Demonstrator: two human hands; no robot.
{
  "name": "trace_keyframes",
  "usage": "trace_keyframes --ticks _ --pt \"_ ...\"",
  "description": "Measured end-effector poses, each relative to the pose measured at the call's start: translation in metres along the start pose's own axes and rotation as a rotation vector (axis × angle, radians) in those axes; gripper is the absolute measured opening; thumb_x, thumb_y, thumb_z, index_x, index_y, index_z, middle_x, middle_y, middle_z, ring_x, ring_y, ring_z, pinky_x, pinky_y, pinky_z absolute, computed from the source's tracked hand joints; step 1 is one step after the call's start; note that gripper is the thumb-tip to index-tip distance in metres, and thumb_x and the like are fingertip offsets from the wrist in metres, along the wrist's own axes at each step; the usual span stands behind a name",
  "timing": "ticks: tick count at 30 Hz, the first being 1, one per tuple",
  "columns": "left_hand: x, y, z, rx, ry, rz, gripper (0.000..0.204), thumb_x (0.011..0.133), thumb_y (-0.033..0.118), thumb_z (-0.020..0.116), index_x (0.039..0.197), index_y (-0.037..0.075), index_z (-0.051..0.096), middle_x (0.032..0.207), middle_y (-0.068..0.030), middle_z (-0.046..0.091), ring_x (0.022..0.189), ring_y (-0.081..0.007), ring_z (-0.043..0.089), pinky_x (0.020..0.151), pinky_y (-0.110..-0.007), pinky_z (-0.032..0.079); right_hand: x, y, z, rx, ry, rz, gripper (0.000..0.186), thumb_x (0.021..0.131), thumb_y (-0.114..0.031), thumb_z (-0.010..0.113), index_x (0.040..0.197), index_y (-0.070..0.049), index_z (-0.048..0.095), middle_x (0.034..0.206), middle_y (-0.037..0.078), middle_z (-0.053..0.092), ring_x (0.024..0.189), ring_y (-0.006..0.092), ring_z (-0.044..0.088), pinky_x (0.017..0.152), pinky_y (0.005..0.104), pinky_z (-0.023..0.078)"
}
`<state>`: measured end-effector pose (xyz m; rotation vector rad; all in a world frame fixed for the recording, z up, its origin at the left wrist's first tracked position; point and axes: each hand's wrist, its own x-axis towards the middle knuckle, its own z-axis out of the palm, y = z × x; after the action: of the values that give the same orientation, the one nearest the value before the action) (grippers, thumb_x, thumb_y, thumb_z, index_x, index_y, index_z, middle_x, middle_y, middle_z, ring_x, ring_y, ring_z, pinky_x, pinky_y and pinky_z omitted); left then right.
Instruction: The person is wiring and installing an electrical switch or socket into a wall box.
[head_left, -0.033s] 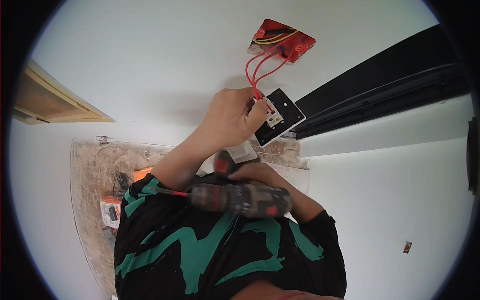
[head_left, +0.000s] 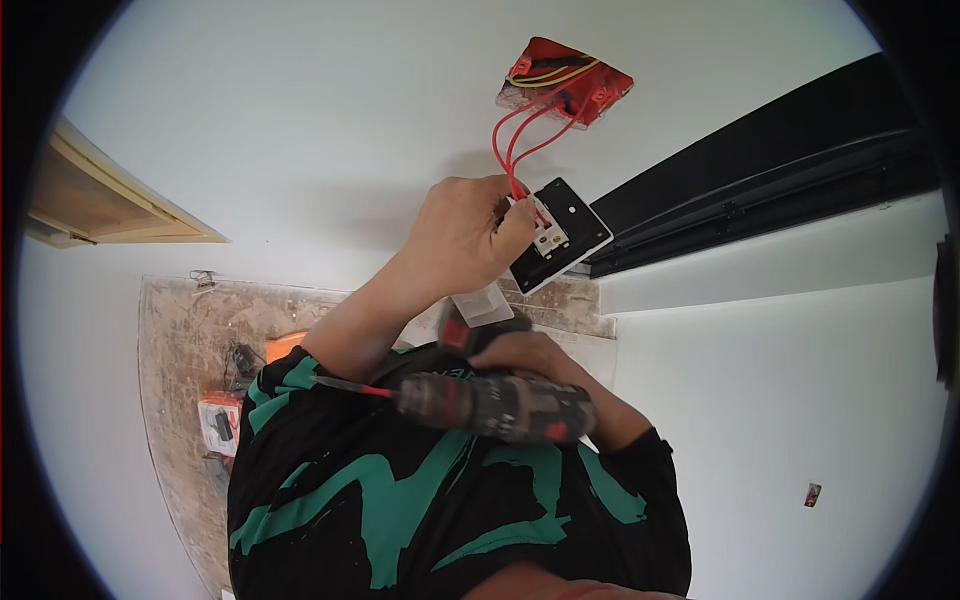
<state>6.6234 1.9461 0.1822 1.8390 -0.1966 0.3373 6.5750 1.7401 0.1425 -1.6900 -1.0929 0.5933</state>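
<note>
My left hand [head_left: 460, 230] is closed on a wall switch plate [head_left: 578, 215], gripped by the edge with its black back and white terminal block showing. Three red wires [head_left: 510, 148] run from the plate to a red wall box [head_left: 565, 80], where yellow-green and black wires also lie. Lower down, my right hand [head_left: 530, 355] wraps round the handle of a cordless drill [head_left: 495, 405], slightly blurred, held in front of my shirt. Its long bit [head_left: 350, 385] points left. Which part of the terminals my left fingers touch is hidden.
A black frame [head_left: 760, 170] slants along the wall at the right. Far left is a yellowish wooden panel [head_left: 120, 195]. A whitish square piece [head_left: 484, 305] shows below my left hand. On the brown floor [head_left: 180, 350] lie a white-and-orange box [head_left: 220, 425] and an orange item [head_left: 290, 347].
The drill and my right hand have shifted slightly to the right. My left hand and the switch plate stay nearly the same.
</note>
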Motion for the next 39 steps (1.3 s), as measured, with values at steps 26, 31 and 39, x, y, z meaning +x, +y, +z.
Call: trace_keyframes --ticks 26,31,39 --pt "0.005 -0.005 0.000 0.147 0.047 0.148 0.027 0.072 0.027 0.064 0.075 0.000 0.064 0.053 -0.0105 0.057 0.043 -0.0279 0.047 0.044 -0.034 0.040 -0.096 -0.181 -0.033 -1.401 0.238 0.378 0.021 0.073 -0.008 0.074 0.090 -0.007 0.061 0.084 0.002 0.064 0.075 0.0142 0.061 0.068 0.0274 0.050" --pt "0.005 -0.009 -0.001 0.200 0.060 0.171 0.028 0.072 0.028 0.064 0.072 0.000 0.061 0.053 -0.0109 0.056 0.043 -0.0283 0.048 0.045 -0.034 0.041 -0.093 -0.196 -0.041 -0.979 0.328 0.720 0.020 0.070 -0.002 0.073 0.084 -0.006 0.060 0.076 0.000 0.061 0.066 0.0114 0.056 0.063 0.0234 0.046" --pt "0.006 -0.013 0.001 0.198 0.066 0.188 0.028 0.072 0.028 0.065 0.070 0.001 0.058 0.052 -0.0106 0.055 0.042 -0.0285 0.047 0.045 -0.034 0.041 -0.077 -0.197 -0.044 -0.862 0.410 0.768 0.022 0.065 0.001 0.075 0.076 -0.008 0.058 0.066 -0.003 0.056 0.057 0.0085 0.048 0.054 0.0220 0.041"
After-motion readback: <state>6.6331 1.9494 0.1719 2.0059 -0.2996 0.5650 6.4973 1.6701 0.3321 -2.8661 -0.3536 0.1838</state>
